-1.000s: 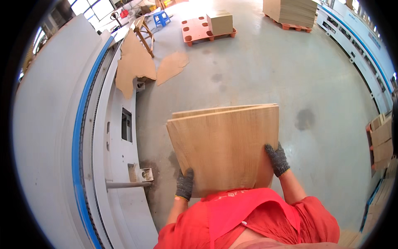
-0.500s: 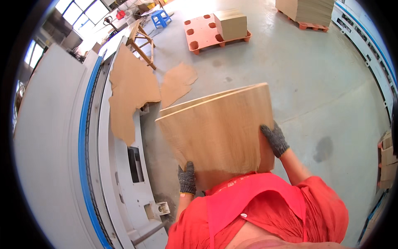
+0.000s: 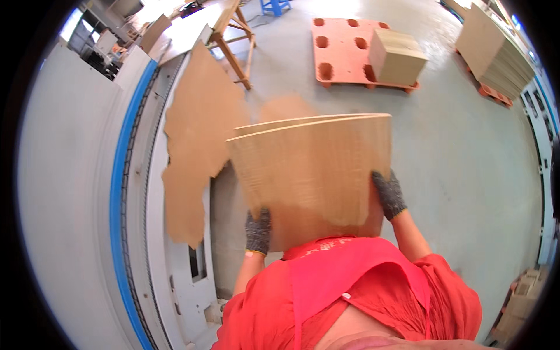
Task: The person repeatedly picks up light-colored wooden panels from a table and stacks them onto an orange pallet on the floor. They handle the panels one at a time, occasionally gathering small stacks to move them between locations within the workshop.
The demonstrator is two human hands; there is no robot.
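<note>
I carry two wood-grain boards (image 3: pixel 315 175) upright in front of my red apron, one behind the other, their top edges slightly fanned apart at the left. My left hand (image 3: pixel 258 230), in a dark grey knit glove, grips the lower left edge. Higher up on the right edge, my right hand (image 3: pixel 389 193) in a matching glove holds the boards, its thumb on the near face. The fingers behind the boards are hidden. The lower edges rest close against my apron.
Along the left runs a grey machine with a blue rail (image 3: pixel 119 175), torn brown cardboard (image 3: pixel 195 140) lying on it. Ahead, an orange pallet (image 3: pixel 341 49) bears a stack of boards (image 3: pixel 398 56). A wooden trestle (image 3: pixel 233 49) stands far left, another board stack (image 3: pixel 496 52) far right.
My view has swung, and the pallet now appears farther right and the cardboard nearer. The boards stay gripped in both hands, their top edge now closer to level.
</note>
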